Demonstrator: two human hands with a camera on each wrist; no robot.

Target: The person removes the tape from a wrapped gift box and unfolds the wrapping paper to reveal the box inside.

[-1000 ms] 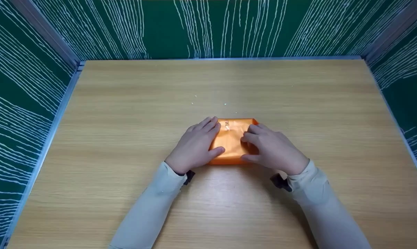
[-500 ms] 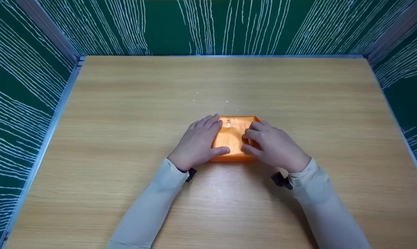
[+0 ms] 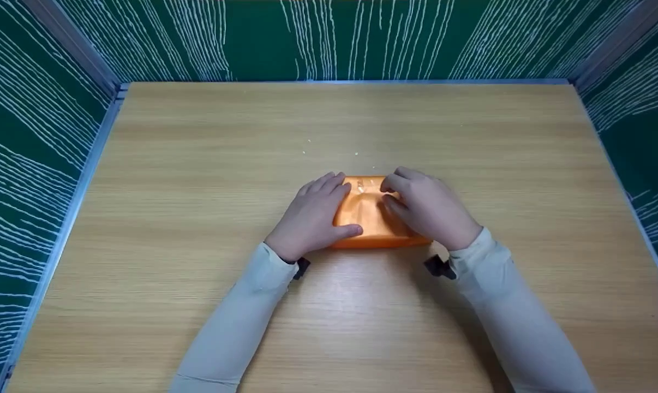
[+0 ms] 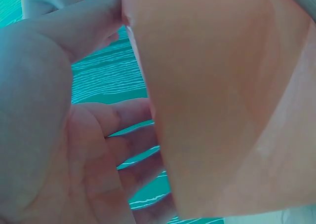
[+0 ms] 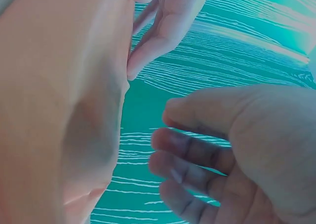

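An orange package [image 3: 364, 215], wrapped in shiny paper or film, lies on the wooden table. My left hand [image 3: 315, 218] rests on its left end with straight fingers, the thumb reaching across its top. In the left wrist view, the thumb [image 4: 94, 24] touches the package's upper edge. Over the right half of the package, my right hand [image 3: 424, 204] hovers with loosely bent fingers. The right wrist view shows a gap between the right fingertips [image 5: 170, 110] and the creased orange surface [image 5: 34, 115]. Part of the package's right end is hidden under this hand.
Several tiny white specks [image 3: 356, 154] lie on the wooden table [image 3: 225, 153] beyond the package. Green walls [image 3: 263, 43] with white lines stand behind and on both sides. Each wrist carries a small black device [image 3: 440, 267].
My right hand has come off the package's right end and shifted farther back, uncovering its near right corner. The left hand stays on the left end. The head view has tilted slightly.
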